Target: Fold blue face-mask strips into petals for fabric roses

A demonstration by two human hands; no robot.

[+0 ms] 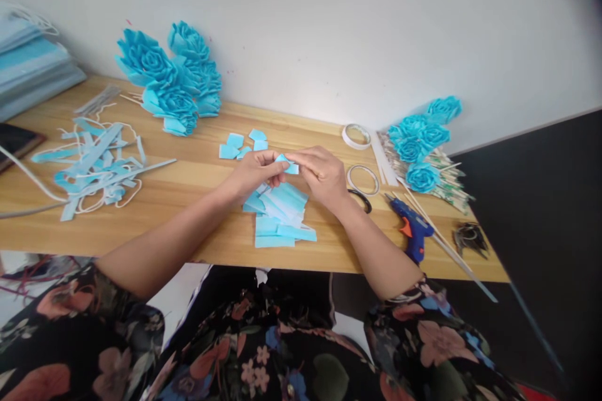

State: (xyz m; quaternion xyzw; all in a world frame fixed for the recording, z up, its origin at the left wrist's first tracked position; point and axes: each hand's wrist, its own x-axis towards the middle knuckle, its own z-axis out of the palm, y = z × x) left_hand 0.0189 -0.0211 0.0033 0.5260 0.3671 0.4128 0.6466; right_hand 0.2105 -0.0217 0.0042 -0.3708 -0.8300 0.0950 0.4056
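Note:
Between my two hands is a small blue piece of mask fabric (291, 168), pale on one side. My left hand (261, 170) pinches its left edge between thumb and fingers. On the opposite edge, my right hand (323, 175) is closed, its fingertips at the upper right corner. Below my hands lies a loose pile of cut blue and white fabric strips (285, 210). Just behind my left hand are several small folded blue pieces (229, 150) on the wooden table (207, 225).
Blue fabric flowers (176, 78) stand back left, with more flowers (418, 138) at right. Scraps and ear loops (101, 163) cover the left. At right are tape rolls (356, 136), a blue glue gun (411, 225), sticks (442, 241) and pliers (470, 239). Stacked masks (37, 66) sit far left.

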